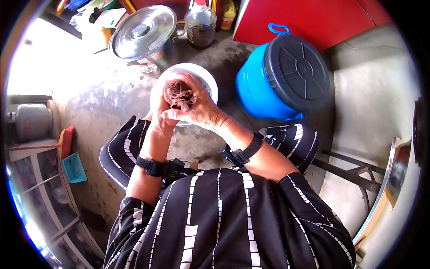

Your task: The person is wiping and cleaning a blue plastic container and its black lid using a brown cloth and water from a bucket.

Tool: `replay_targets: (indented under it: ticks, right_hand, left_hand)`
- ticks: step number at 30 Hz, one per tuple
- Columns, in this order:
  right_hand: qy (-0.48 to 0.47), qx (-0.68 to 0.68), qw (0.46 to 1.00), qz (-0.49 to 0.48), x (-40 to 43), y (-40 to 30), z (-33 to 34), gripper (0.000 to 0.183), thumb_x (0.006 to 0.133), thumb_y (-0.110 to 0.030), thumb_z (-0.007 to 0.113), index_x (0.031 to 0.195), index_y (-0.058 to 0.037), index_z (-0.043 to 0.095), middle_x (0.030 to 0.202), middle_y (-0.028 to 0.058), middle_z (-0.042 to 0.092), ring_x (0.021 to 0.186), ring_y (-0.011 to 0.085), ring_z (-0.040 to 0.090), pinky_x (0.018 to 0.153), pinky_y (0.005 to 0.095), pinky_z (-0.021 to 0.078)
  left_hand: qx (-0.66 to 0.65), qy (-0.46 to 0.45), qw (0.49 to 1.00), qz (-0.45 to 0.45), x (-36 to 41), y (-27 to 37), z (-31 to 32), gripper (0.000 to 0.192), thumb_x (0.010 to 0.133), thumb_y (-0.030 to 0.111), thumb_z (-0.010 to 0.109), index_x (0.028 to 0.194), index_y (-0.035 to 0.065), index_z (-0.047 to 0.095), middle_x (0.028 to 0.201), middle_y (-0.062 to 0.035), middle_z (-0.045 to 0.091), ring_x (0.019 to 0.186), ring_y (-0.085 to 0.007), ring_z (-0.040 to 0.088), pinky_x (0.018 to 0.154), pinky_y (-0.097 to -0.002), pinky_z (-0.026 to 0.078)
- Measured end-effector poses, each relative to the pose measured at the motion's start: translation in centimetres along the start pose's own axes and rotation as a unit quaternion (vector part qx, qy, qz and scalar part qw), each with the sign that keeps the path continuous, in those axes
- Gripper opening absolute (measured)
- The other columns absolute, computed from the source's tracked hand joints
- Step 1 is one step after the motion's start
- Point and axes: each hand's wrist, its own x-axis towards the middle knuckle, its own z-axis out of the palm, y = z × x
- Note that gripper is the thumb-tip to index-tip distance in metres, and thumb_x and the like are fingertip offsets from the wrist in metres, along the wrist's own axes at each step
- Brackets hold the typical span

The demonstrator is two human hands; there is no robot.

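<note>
A wrinkled brown cloth [179, 94] is bunched between both of my hands. My left hand [163, 109] wraps it from the left, partly washed out by glare. From the right, my right hand [201, 101] closes around the same cloth, its thumb lying across towards the left hand. Beneath them is a white basin [215, 82] on the floor between my knees. Its contents are mostly hidden by the hands, though something like water glints along the right inner side. Each wrist wears a black strap with a small device.
A blue barrel [255, 84] with a black lid [304, 67] stands right of the basin. Ahead are a lidded steel pot [142, 33], a plastic jug [201, 28] of dark liquid and a yellow bottle [228, 15]. A blue dustpan [74, 168] and red broom [67, 139] lie left.
</note>
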Motion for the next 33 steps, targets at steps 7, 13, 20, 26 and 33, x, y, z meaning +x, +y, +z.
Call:
replay_targets:
  ticks: [7, 13, 20, 26, 33]
  right_hand:
    - [0.033, -0.068, 0.997, 0.023, -1.0, -0.9, 0.1, 0.052, 0.058, -0.016, 0.08, 0.099, -0.0101, 0.048, 0.099, 0.0098, 0.052, 0.091, 0.0273, 0.055, 0.081, 0.0375, 0.0448]
    - [0.134, 0.121, 0.982, 0.059, 0.0, -0.2, -0.7, 0.015, 0.077, -0.006, 0.069, 0.087, -0.0055, 0.058, 0.09, 0.0028, 0.061, 0.086, 0.0117, 0.056, 0.082, 0.0271, 0.0446]
    - [0.225, 0.365, 0.845, 0.319, 1.0, 0.5, -0.9, 0.045, 0.089, -0.047, 0.052, 0.085, -0.003, 0.058, 0.079, 0.0038, 0.06, 0.069, 0.0095, 0.056, 0.066, 0.025, 0.0461]
    - [0.2, 0.352, 0.821, 0.404, 2.5, 0.8, 0.1, 0.035, 0.091, -0.039, 0.05, 0.092, -0.0047, 0.055, 0.084, 0.004, 0.059, 0.076, 0.0139, 0.059, 0.069, 0.03, 0.0482]
    - [0.182, 0.26, 0.828, 0.463, 3.5, 3.1, 1.3, 0.042, 0.089, -0.04, 0.047, 0.083, -0.001, 0.061, 0.078, 0.008, 0.062, 0.069, 0.0167, 0.057, 0.067, 0.0315, 0.044]
  left_hand:
    - [-0.03, 0.021, 0.999, -0.002, -0.5, -0.4, 0.0, 0.038, 0.084, 0.026, 0.053, 0.109, -0.0014, 0.053, 0.105, -0.0163, 0.06, 0.097, -0.028, 0.059, 0.087, -0.0417, 0.049]
    - [-0.049, 0.021, 0.999, 0.004, -0.6, 1.5, 2.7, 0.047, 0.088, 0.039, 0.05, 0.113, -0.002, 0.052, 0.11, -0.0181, 0.059, 0.103, -0.0285, 0.057, 0.093, -0.0433, 0.044]
    - [0.199, 0.089, 0.932, 0.289, -1.1, 2.0, 7.3, 0.013, 0.086, 0.013, 0.06, 0.093, 0.0024, 0.058, 0.091, -0.0107, 0.064, 0.087, -0.0219, 0.062, 0.083, -0.0353, 0.049]
    - [0.35, 0.081, 0.869, 0.341, -2.2, 2.9, 7.8, 0.014, 0.083, 0.012, 0.067, 0.076, 0.0021, 0.062, 0.076, -0.0045, 0.064, 0.071, -0.0092, 0.058, 0.071, -0.0224, 0.045]
    - [0.474, 0.029, 0.839, 0.267, -2.2, 3.2, 7.1, 0.021, 0.086, 0.01, 0.06, 0.067, 0.0022, 0.057, 0.066, -0.0015, 0.055, 0.066, -0.0094, 0.052, 0.066, -0.0236, 0.042]
